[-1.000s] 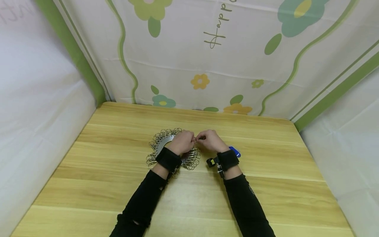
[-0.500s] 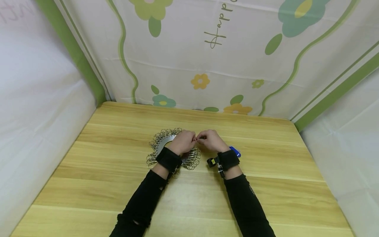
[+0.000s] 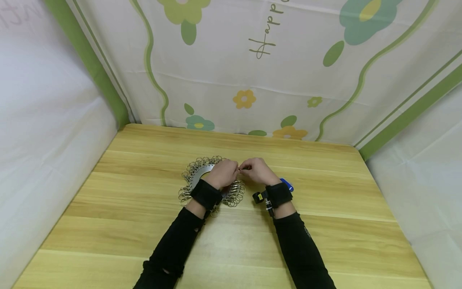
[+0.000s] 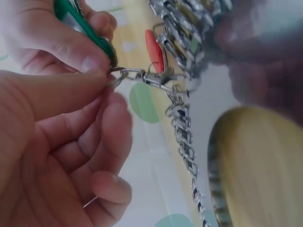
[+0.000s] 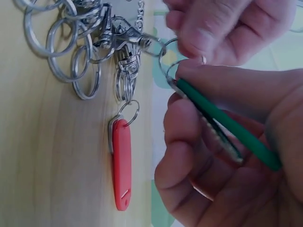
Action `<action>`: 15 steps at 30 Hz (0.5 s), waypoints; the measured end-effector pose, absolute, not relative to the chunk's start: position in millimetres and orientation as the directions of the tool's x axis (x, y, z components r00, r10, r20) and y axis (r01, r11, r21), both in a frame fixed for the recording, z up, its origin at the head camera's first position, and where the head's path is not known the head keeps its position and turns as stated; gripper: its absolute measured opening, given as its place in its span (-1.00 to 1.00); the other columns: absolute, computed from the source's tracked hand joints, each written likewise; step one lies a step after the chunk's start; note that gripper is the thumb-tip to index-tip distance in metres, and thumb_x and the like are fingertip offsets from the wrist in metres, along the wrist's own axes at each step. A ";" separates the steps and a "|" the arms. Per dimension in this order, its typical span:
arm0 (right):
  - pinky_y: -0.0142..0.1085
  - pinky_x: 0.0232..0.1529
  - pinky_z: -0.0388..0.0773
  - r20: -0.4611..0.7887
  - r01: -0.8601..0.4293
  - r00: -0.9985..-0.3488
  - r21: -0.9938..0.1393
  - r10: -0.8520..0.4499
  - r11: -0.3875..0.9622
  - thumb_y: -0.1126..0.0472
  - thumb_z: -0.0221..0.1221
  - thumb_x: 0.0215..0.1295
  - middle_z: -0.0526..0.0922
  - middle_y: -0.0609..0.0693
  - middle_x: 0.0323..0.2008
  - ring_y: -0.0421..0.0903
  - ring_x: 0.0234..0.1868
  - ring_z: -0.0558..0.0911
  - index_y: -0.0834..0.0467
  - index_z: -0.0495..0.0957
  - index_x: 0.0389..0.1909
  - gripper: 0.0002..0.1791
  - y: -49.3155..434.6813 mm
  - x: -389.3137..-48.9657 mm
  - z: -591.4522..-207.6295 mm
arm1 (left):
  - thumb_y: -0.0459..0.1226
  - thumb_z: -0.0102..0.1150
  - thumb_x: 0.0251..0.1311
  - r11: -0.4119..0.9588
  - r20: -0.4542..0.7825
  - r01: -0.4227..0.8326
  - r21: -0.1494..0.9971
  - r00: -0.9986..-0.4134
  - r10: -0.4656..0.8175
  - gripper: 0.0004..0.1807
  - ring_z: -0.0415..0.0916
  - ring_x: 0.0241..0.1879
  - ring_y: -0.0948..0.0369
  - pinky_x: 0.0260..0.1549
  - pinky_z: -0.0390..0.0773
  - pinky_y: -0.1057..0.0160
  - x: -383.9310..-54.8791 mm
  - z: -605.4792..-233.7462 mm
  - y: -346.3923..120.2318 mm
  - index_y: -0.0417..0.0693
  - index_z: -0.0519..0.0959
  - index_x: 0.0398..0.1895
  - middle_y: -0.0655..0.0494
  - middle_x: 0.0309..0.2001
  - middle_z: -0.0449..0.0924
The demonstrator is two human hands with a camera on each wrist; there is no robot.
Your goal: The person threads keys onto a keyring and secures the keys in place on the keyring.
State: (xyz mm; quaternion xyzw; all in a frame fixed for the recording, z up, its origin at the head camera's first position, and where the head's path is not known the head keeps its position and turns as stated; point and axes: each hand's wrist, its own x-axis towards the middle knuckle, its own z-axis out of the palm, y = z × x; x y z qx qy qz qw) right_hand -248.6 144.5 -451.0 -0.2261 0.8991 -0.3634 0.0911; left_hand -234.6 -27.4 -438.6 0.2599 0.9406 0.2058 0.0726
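My left hand pinches a split ring between thumb and forefinger. That ring links to a swivel clasp hanging from a flat metal ring plate, whose edge bears many clasps and rings. Close against the left fingertips, my right hand holds a green key tag with a metal key beside it. The tag's end meets the split ring at the fingertips. From a neighbouring clasp hangs a red key tag with its key behind it. My left hand and wrist cover part of the plate.
A blue key tag lies on the wooden table, just beyond my right wristband. Loose rings fan out around the plate. A flower-printed white curtain rises behind the table's far edge, with white cloth on both sides.
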 end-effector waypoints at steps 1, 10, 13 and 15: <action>-0.30 -0.36 0.51 -0.005 -0.338 -0.880 -0.695 -0.474 0.635 0.27 0.20 0.28 0.65 -0.05 -0.34 -0.16 -0.38 0.57 0.12 0.70 -0.27 -0.89 144.4 -248.7 -451.1 | -0.31 -0.10 0.40 0.778 -0.025 0.451 0.437 -0.859 0.511 -0.77 0.35 -0.65 0.22 -0.53 0.36 0.29 -234.9 -438.9 -27.1 -0.12 0.55 -0.37 0.09 -0.60 0.40; -0.30 -0.38 0.49 -0.031 -0.320 -0.883 -0.691 -0.468 0.649 0.27 0.17 0.31 0.64 -0.05 -0.34 -0.15 -0.39 0.55 0.11 0.68 -0.26 -0.88 143.0 -248.9 -451.9 | -0.33 -0.20 0.41 0.719 -0.061 0.402 0.567 -0.850 0.523 -0.72 0.24 -0.73 0.22 -0.48 0.32 0.27 -236.4 -440.8 -29.3 -0.09 0.48 -0.44 0.10 -0.70 0.30; -0.30 -0.36 0.50 -0.029 -0.314 -0.887 -0.693 -0.461 0.649 0.28 0.17 0.31 0.64 -0.05 -0.33 -0.15 -0.38 0.56 0.12 0.68 -0.26 -0.88 142.1 -248.2 -452.1 | -0.32 -0.22 0.41 0.718 -0.104 0.382 0.582 -0.841 0.531 -0.70 0.19 -0.75 0.22 -0.45 0.31 0.25 -236.4 -441.1 -30.0 -0.08 0.41 -0.52 0.13 -0.73 0.24; -0.30 -0.37 0.51 -0.024 -0.317 -0.887 -0.694 -0.460 0.647 0.28 0.17 0.31 0.65 -0.05 -0.33 -0.15 -0.38 0.56 0.12 0.69 -0.25 -0.88 141.9 -247.8 -452.7 | -0.31 -0.22 0.40 0.718 -0.121 0.373 0.588 -0.837 0.534 -0.67 0.16 -0.76 0.23 -0.45 0.31 0.25 -236.8 -441.7 -30.1 -0.06 0.36 -0.58 0.15 -0.75 0.20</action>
